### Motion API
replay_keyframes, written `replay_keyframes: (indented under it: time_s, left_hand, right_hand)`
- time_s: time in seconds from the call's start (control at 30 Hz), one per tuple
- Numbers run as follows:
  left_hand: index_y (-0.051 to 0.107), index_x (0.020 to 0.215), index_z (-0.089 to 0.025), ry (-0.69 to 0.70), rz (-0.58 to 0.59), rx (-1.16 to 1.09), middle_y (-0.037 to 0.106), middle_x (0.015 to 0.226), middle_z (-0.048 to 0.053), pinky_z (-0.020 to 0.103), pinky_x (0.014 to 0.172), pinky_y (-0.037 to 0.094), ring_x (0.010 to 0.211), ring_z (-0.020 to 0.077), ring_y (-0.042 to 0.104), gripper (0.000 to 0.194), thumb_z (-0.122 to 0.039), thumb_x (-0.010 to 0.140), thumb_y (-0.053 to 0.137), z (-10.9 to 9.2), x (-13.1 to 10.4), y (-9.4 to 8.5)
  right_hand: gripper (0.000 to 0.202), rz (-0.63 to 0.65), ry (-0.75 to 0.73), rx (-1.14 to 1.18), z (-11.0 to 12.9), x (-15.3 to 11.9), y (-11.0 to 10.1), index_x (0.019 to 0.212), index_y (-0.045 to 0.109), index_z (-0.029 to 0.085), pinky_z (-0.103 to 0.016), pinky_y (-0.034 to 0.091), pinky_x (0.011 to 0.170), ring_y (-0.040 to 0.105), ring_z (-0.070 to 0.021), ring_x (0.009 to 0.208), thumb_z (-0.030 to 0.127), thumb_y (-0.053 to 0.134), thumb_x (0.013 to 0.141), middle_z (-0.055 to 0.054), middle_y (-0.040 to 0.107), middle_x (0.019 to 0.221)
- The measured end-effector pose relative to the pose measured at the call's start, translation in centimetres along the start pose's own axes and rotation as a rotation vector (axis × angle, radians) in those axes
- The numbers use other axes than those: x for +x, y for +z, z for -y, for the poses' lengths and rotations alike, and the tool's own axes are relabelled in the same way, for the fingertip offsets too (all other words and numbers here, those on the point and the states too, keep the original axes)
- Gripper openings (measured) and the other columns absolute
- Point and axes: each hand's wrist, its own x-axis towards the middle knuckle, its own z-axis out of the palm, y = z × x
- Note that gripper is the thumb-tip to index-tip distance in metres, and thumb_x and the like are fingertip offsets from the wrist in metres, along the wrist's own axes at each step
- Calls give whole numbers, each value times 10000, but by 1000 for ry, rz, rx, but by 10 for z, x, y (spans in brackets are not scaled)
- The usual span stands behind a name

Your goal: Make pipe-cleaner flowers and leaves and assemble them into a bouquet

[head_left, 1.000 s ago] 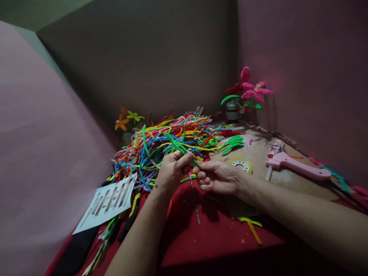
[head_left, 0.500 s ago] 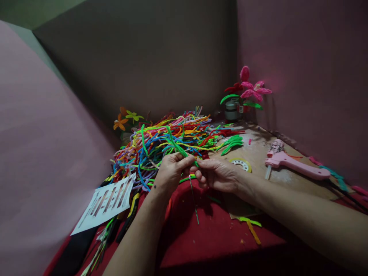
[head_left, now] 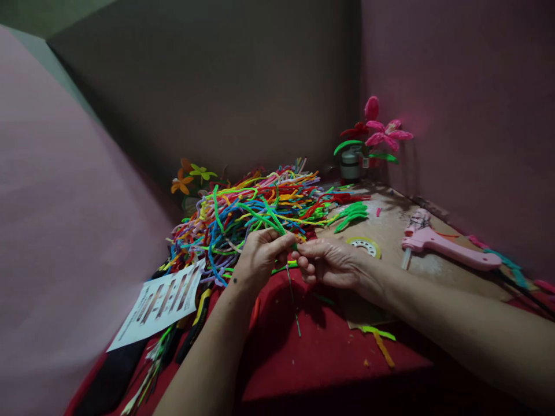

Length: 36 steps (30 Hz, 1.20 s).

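We are pinching green stems (head_left: 278,224) above the bench (head_left: 329,361), fingers of our left hand (head_left: 256,254) and right hand (head_left: 332,263) closing on their near end; their length is slanting leftward toward the far edge, left hand nearer.

The green pipe cleaners (head_left: 278,224) have changed their position before the heap (head_left: 236,216): half a second ago they ran close together, and now they are parted, one bending toward the heap's left part, another standing steeper before its middle. The right hand (head_left: 327,263), at the heap's near side, has come nearer to the left hand (head_left: 260,254) than one second ago.
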Motion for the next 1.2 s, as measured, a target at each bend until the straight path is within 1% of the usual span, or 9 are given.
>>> replay_keyframes:
  time_s: [0.17,0.27,0.37,0.47,0.67,0.77,0.9,1.0,1.2]
  left_hand:
    - [397,486,-161,40,-34,41,401,384,-55,201,365,228,341,45,339,380,-351,690,656,-3,-2,3]
    - [389,464,-164,33,-89,40,398,365,-50,206,358,215,330,52,351,392,-337,665,677,-4,-2,2]
    - [377,440,-165,23,-95,9,381,351,-52,211,354,187,318,46,326,410,-322,624,709,-3,0,1]
    - [386,443,-161,13,-58,-6,373,368,-58,210,362,189,334,41,319,407,-314,596,731,0,2,1]
    - [456,500,-150,110,-112,-60,402,408,-59,206,390,220,371,39,322,331,-321,635,705,6,2,2]
    - [427,482,-152,117,-119,-83,385,391,-64,202,392,213,370,34,301,354,-307,629,710,8,2,2]
    - [419,482,-151,48,-107,-131,361,395,-73,190,389,197,366,26,284,360,-302,604,723,8,2,4]
    - [422,487,-150,36,-91,-123,351,398,-74,186,382,187,366,24,279,355,-294,589,729,8,2,8]
    - [464,531,-145,88,-131,-181,412,416,-64,186,403,244,379,28,322,306,-292,616,718,8,3,8]
  right_hand:
    - [76,-63,-61,-100,0,0,3,677,586,95,-207,365,438,464,-65,401,148,594,732,8,541,488]
    - [137,-62,-105,-201,2,-1,5,706,605,83,-232,404,469,515,-86,438,218,615,730,-28,598,555]
    - [188,-82,-233,-373,4,-2,6,692,624,90,-237,419,499,549,-100,499,277,651,698,-55,642,628]
    - [195,-153,-340,-539,4,-1,7,577,607,106,-215,387,461,499,-76,447,269,704,625,-23,615,532]
    - [157,-300,-210,-535,2,-2,10,534,551,129,-186,328,361,476,-71,363,205,636,642,-11,595,474]
    - [170,-294,-161,-598,3,-3,10,524,542,130,-188,319,352,475,-75,367,203,618,659,-23,596,483]
    - [182,-218,-283,-586,5,-2,9,554,590,120,-204,378,437,484,-73,449,262,686,614,-12,587,521]
    - [241,-241,-365,-580,4,-1,9,505,555,133,-215,351,440,440,-65,422,279,742,548,27,524,454]
    - [218,-311,-319,-603,0,1,6,524,565,138,-229,277,418,406,-67,389,280,726,564,22,522,443]
